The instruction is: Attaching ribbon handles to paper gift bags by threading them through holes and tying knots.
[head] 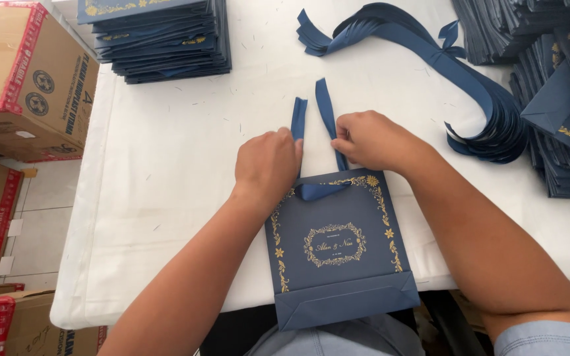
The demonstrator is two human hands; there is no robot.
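A flat navy paper bag point(341, 257) with gold floral printing lies on the white table point(166, 198) in front of me, its folded bottom hanging over the near edge. A navy ribbon point(324, 109) runs through the bag's top, and its two ends point away from me. My left hand point(268, 165) pinches the left ribbon end at the bag's top edge. My right hand point(374, 140) pinches the right ribbon end just beside it. Both hands rest close together above the bag.
A stack of finished navy bags point(159, 39) sits at the far left of the table. A bundle of loose navy ribbons point(470, 92) curves across the far right, next to piles of flat bags point(562, 105). Cardboard boxes point(28, 72) stand on the floor to the left.
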